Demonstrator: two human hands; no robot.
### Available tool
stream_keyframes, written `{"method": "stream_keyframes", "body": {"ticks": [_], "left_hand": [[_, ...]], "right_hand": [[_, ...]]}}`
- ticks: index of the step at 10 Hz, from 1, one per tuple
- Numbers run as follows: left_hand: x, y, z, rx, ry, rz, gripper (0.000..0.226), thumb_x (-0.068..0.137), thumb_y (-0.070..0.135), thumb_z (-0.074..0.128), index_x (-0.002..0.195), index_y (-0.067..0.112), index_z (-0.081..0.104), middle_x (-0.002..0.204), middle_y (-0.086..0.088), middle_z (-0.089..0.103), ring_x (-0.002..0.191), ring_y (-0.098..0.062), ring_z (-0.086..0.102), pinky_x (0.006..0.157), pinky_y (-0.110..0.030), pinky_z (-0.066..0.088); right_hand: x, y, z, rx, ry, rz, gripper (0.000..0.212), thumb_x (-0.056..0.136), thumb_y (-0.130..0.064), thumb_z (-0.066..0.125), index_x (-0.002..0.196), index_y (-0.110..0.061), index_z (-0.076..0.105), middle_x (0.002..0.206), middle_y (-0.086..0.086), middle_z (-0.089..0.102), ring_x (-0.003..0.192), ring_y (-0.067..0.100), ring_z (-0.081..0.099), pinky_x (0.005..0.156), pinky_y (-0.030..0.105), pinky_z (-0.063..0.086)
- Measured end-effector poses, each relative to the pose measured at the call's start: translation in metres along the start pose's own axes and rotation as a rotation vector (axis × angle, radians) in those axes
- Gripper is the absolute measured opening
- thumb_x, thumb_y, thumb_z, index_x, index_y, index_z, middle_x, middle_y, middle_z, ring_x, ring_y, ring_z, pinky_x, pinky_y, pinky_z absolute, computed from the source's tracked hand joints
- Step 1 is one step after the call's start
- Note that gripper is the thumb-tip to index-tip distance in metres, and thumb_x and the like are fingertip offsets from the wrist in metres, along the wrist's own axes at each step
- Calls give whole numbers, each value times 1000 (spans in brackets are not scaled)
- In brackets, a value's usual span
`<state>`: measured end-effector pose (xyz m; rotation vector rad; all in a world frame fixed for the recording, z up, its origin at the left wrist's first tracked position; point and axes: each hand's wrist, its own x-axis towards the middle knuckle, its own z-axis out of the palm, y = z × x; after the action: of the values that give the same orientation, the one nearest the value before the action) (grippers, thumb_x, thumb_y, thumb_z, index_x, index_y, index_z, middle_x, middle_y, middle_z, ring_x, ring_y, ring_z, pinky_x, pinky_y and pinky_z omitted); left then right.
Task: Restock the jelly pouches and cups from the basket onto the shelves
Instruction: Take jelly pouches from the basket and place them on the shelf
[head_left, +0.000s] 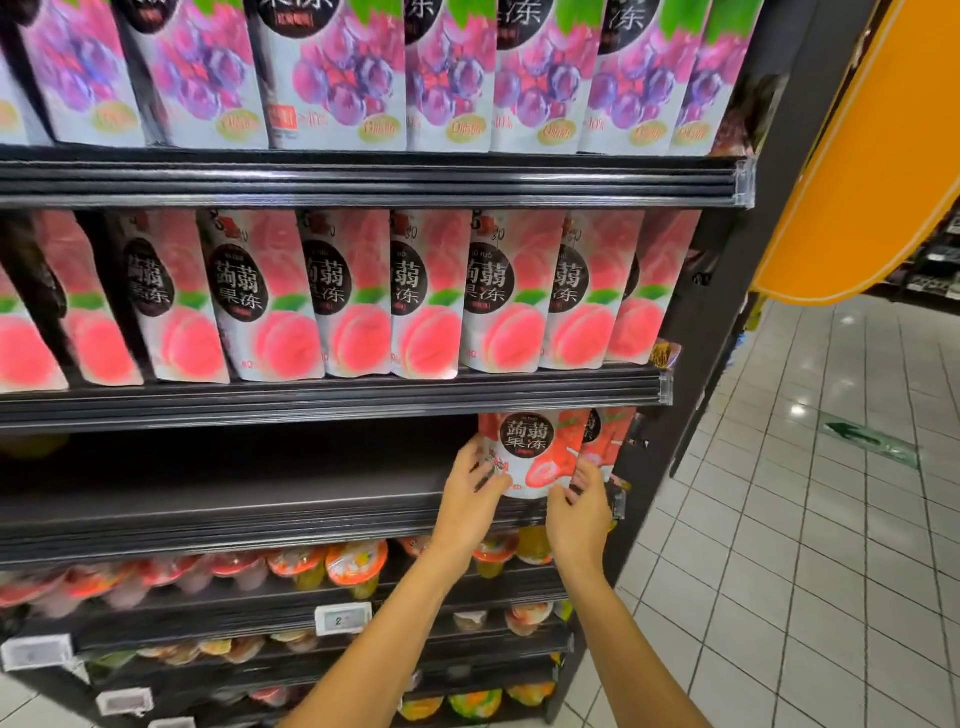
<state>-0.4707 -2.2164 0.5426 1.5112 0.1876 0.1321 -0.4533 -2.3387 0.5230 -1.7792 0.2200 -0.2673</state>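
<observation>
Both hands are engaged on one strawberry pouch (540, 452). My left hand (475, 486) grips its lower left edge and my right hand (582, 506) pinches its lower right corner. The pouch stands upright at the right end of the shelf (260, 514), its base at the front lip, and overlaps a second strawberry pouch (610, 434) just beyond my right hand.

Finding: left of my left hand the shelf is dark and appears unstocked.

Recommendation: seat the base flat behind the lip, label forward, leaning back against its neighbour, and release only once it stands unaided.

Peach pouches (426, 301) fill the shelf above my hands, and jelly cups (358, 564) the one below my wrists. The basket is not in view.
</observation>
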Motion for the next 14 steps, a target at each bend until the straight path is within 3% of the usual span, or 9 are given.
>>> {"method": "stream_keyframes", "body": {"ticks": [2,3,5,7,9,10,12,13,14], "left_hand": [[-17,0,-16,-220,-47,-34,31,94,7,60,116,29,62,120,4,69,114,-7,64,90,-21,52],[-28,-3,-32,-256,-69,-49,28,95,6,58,117,21,63,115,4,72,112,-11,66,88,-21,54],[-59,-20,-87,-226,-50,-115,23,96,9,56,117,13,65,114,-1,73,106,-16,69,86,-28,57],[-107,-76,-181,-133,28,-312,22,100,10,50,115,7,66,114,-8,72,103,-23,69,86,-38,58],[-178,-196,-297,-94,166,-609,22,99,1,47,114,-6,61,113,-21,66,91,-26,68,76,-36,56],[-214,-267,-340,-89,233,-756,19,97,-5,47,112,-8,59,101,-18,64,60,-10,69,57,-25,58],[-260,-395,-392,-62,362,-1023,27,101,-1,41,84,11,58,55,9,70,50,-2,66,50,-18,53],[-284,-511,-417,31,318,-1134,25,103,3,40,88,14,57,62,7,71,51,1,65,49,-15,53],[-285,-572,-417,145,296,-1135,29,96,-2,53,72,14,59,50,6,61,42,-4,56,42,-16,44]], "right_hand": [[-29,2,9,128,165,16,58,95,4,48,147,-18,35,149,4,41,130,23,47,105,42,45],[-47,6,18,76,236,-29,44,93,2,51,133,-16,47,125,1,50,111,21,56,93,35,49],[-91,27,45,7,94,-77,25,94,0,50,99,-21,62,95,-8,63,87,2,59,82,32,53],[-161,75,100,-29,-83,50,14,90,2,59,88,-7,69,87,5,69,84,20,65,79,32,51],[-276,163,168,-78,-232,266,25,86,13,59,73,-7,66,71,-9,65,67,-1,61,66,23,48],[-315,222,194,-168,-277,360,38,91,18,42,66,0,64,60,-8,63,58,0,58,69,21,47],[-365,343,228,-413,-525,630,16,94,-7,57,89,-19,66,92,4,65,85,14,58,67,7,42],[-381,415,248,-476,-522,570,23,88,11,54,78,-5,67,79,9,60,80,17,51,63,7,38],[-395,486,265,-571,-647,570,20,86,14,55,77,4,70,83,21,68,81,23,57,76,31,47]]}}
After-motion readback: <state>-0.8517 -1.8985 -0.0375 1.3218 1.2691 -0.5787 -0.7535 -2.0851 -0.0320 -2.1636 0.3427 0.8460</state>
